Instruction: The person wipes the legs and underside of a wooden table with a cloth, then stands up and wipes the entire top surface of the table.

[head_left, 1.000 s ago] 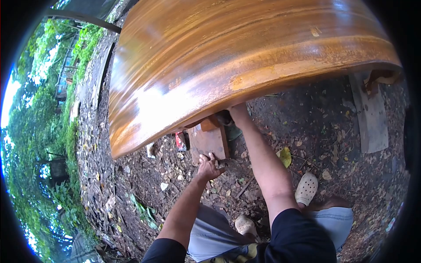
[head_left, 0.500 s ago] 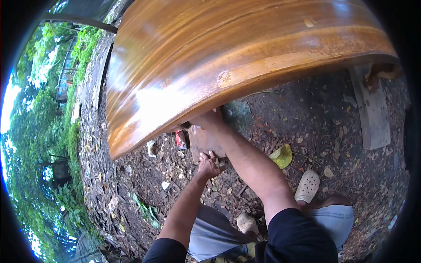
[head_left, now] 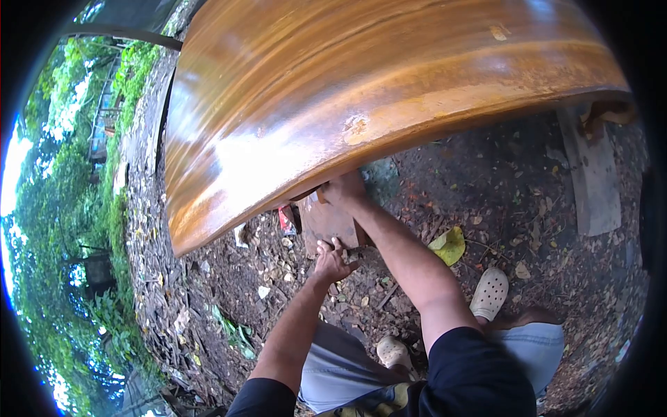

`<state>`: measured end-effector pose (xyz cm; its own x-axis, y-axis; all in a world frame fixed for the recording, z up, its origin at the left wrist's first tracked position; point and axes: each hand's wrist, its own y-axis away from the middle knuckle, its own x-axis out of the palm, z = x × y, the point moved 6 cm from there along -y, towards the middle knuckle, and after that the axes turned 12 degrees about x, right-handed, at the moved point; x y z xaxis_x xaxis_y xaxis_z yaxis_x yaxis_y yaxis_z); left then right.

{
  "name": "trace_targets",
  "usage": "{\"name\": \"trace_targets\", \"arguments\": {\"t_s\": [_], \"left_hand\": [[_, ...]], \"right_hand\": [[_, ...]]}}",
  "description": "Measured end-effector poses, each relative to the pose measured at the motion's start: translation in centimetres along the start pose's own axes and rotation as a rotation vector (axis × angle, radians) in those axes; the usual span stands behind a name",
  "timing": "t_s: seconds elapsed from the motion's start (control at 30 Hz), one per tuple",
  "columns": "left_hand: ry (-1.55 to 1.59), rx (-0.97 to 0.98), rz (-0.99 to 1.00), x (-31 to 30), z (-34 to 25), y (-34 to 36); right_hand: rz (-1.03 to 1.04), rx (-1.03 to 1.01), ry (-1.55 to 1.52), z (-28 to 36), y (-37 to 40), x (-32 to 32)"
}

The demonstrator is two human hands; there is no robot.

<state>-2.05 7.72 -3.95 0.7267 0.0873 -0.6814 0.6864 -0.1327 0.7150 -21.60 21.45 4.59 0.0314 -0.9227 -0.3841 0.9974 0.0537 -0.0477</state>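
Observation:
My left hand (head_left: 331, 260) grips the near edge of a reddish-brown wooden block (head_left: 325, 222) that stands on the ground just under the rim of a big glossy orange-brown wooden slab (head_left: 361, 90). My right hand (head_left: 344, 189) rests at the far top end of that block, right below the slab's edge. Its fingers curl toward the left and are partly hidden by the slab, so what they hold does not show.
The ground is dirt strewn with dry leaves and chips. A red packet (head_left: 286, 219) lies left of the block and a yellow leaf (head_left: 450, 244) right of my arm. A grey plank (head_left: 590, 181) lies at the right. My light clogs (head_left: 490, 292) are under me.
My right hand came out from deep under the slab and now sits at the block's top near the slab's edge. My left hand has kept its hold on the block's near edge.

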Motion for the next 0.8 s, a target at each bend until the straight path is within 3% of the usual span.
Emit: {"name": "trace_targets", "arguments": {"t_s": [0.07, 0.17, 0.27, 0.3, 0.4, 0.5, 0.63, 0.7, 0.8], "left_hand": [[0.016, -0.011, -0.002, -0.2, 0.0, -0.1], [0.037, -0.026, -0.002, 0.1, 0.1, -0.1], [0.032, -0.025, -0.015, 0.2, 0.2, 0.2], [0.015, -0.021, -0.019, 0.4, 0.3, 0.0], [0.002, 0.000, 0.004, 0.2, 0.3, -0.3], [0.007, 0.003, 0.020, 0.1, 0.4, -0.2], [0.015, -0.006, 0.026, 0.3, 0.5, -0.2], [0.007, 0.019, 0.011, 0.4, 0.5, -0.4], [-0.013, 0.021, 0.023, 0.7, 0.7, -0.5]], "right_hand": [[-0.005, 0.095, -0.008, -3.6, -0.1, 0.4], [0.397, 0.520, 0.273, -11.1, 0.8, 3.0], [0.233, 0.594, 0.065, -8.1, -0.2, -1.1], [0.091, 0.343, -0.003, -8.2, -1.2, 0.6], [-0.185, -0.156, -0.180, 0.5, -2.0, -2.8], [-0.147, -0.177, -0.487, 6.9, -2.7, -5.5], [0.002, -0.132, -0.327, 10.4, -2.0, -6.2], [-0.042, -0.137, -0.219, 11.5, -0.9, -6.8], [0.051, -0.096, -0.204, 10.1, -0.1, -5.0]]}}
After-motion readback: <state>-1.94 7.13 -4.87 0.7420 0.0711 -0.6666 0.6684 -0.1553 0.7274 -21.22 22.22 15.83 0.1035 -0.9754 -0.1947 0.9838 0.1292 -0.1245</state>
